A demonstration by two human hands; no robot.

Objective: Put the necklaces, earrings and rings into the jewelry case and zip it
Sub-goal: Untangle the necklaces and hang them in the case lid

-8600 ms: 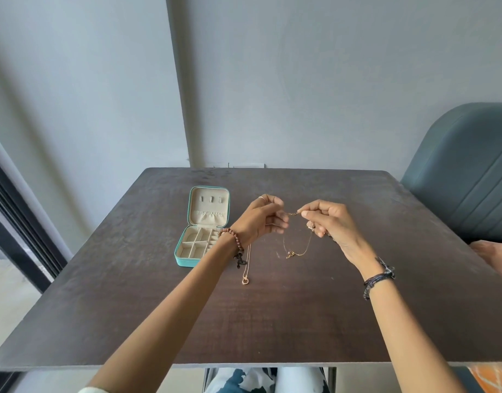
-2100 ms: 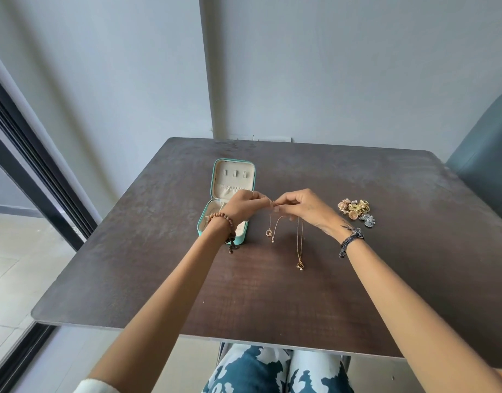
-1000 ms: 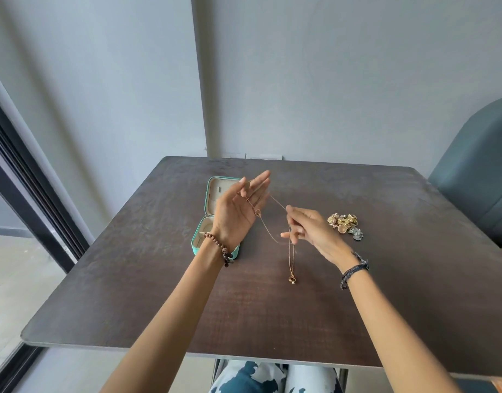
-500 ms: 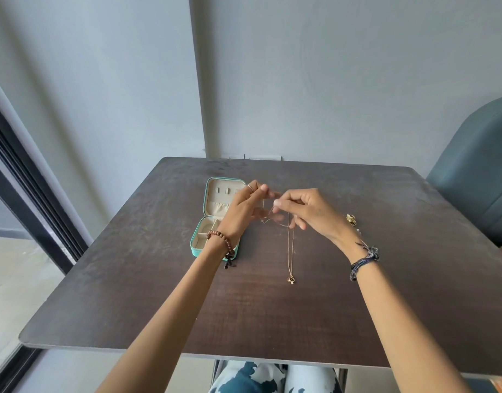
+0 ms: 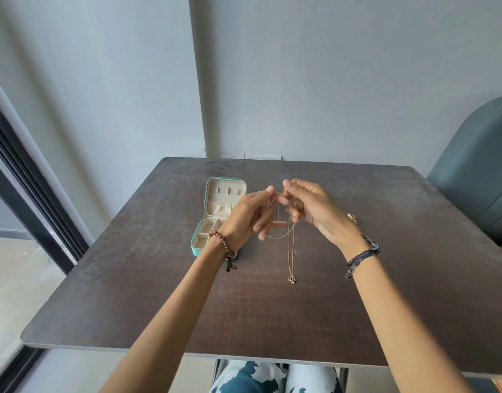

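left hand point(image 5: 245, 218) + right hand point(image 5: 310, 211) – both pinch thin necklace point(image 5: 291, 251) above table point(image 5: 414, 265), pendant dangling near | case point(image 5: 218, 211) open, left, behind left hand | small jewelry point(image 5: 351, 218) right, mostly hidden

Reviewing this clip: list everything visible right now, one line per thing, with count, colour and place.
jewelry case: one, teal outside, beige inside, open on the table, left of the hands.
necklace: at least one, gold, thin chain held up between both hands, pendant hanging low over the table.
small jewelry: count unclear, gold, on the table, mostly hidden behind the right wrist.
table: one, dark brown, centre.
chair: one, grey-blue, right edge.
wall: grey, behind the table.
left hand: pinches the chain, brown bead bracelet.
right hand: pinches the chain, dark cord bracelet.
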